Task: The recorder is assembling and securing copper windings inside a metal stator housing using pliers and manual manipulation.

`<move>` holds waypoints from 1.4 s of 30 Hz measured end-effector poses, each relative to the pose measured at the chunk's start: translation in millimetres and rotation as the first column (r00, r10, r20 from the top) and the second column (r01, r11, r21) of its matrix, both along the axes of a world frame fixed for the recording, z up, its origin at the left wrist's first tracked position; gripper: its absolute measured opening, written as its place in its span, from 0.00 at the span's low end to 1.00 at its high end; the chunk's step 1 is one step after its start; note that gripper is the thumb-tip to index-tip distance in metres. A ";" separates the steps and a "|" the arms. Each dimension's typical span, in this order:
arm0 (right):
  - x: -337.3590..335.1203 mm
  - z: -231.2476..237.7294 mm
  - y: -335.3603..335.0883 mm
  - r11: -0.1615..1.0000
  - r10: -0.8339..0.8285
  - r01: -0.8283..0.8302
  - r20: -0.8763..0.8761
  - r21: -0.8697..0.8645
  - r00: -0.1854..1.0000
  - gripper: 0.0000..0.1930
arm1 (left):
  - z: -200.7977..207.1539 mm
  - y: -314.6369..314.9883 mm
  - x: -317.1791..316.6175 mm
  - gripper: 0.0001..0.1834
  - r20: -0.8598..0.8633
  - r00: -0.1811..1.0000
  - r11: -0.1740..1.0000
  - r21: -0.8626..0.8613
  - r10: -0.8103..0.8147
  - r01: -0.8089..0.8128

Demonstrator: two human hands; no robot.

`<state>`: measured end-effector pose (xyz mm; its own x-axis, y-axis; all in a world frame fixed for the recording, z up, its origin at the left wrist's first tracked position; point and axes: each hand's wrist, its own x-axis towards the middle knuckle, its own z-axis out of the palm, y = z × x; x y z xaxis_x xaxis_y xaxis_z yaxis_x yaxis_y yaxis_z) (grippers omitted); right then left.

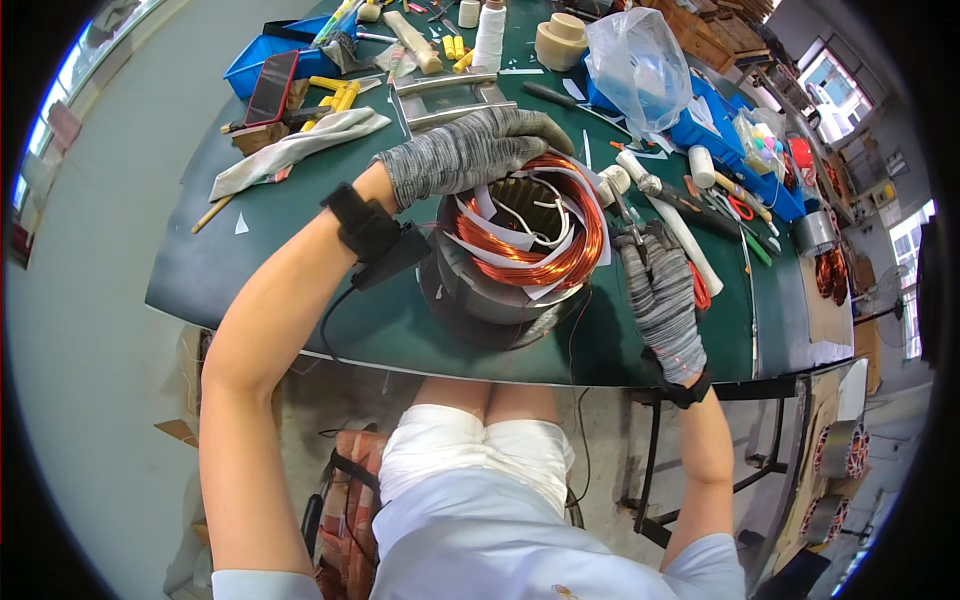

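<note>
A motor stator (470, 285), a dark metal cylinder, stands upright near the table's front edge. Its ring of copper windings (590, 225) is interleaved with white insulating paper, and white leads curl inside the bore. My left hand (465, 155), in a grey knitted glove, lies across the far left of the windings with its fingers stretched out. To the right of the stator, my gloved right hand (662, 300) is closed round scissors (622, 205). Their metal blades point away from me, and a red handle loop shows beside the palm; the grip itself is partly hidden.
Behind the stator lies a metal frame (450, 100). A phone (272, 88) and white cloth (295, 150) are at the left. Tape rolls (560, 42), a clear plastic bag (638, 70) and blue bins (715, 130) line the back. A white tube and hand tools lie right.
</note>
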<state>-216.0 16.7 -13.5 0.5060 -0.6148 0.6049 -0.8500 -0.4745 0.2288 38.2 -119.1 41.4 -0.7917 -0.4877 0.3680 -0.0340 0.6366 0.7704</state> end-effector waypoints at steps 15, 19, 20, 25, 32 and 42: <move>12.4 25.4 14.4 0.895 0.050 -0.135 0.204 0.425 0.978 0.09 | -11.0 -3.1 -9.4 0.16 -0.040 0.999 0.991 -0.132 0.014 -0.019; 28.1 27.7 30.2 0.581 -0.441 -0.225 0.535 0.782 0.721 0.05 | -2.1 -23.0 -14.1 0.17 0.000 0.962 0.952 -0.149 -0.271 0.268; 21.3 30.2 36.3 0.563 -0.373 -0.246 0.508 0.789 0.776 0.06 | 10.7 -18.3 -18.3 0.18 0.133 0.980 0.979 -0.125 -0.146 0.163; -29.0 49.2 58.4 0.581 -0.396 -0.171 0.460 0.796 0.795 0.15 | 32.7 1.2 -8.3 0.17 -0.061 0.971 0.552 -0.814 0.229 -0.182; -20.5 104.3 6.0 0.973 -0.105 0.145 -0.215 0.179 0.971 0.15 | -29.2 138.5 -87.9 0.19 -0.126 0.521 0.300 -0.695 0.844 -0.653; 45.0 131.6 -41.2 0.912 -0.261 0.401 -0.637 0.084 0.725 0.12 | -44.2 130.7 -82.0 0.18 -0.109 0.492 0.276 -0.715 0.864 -0.643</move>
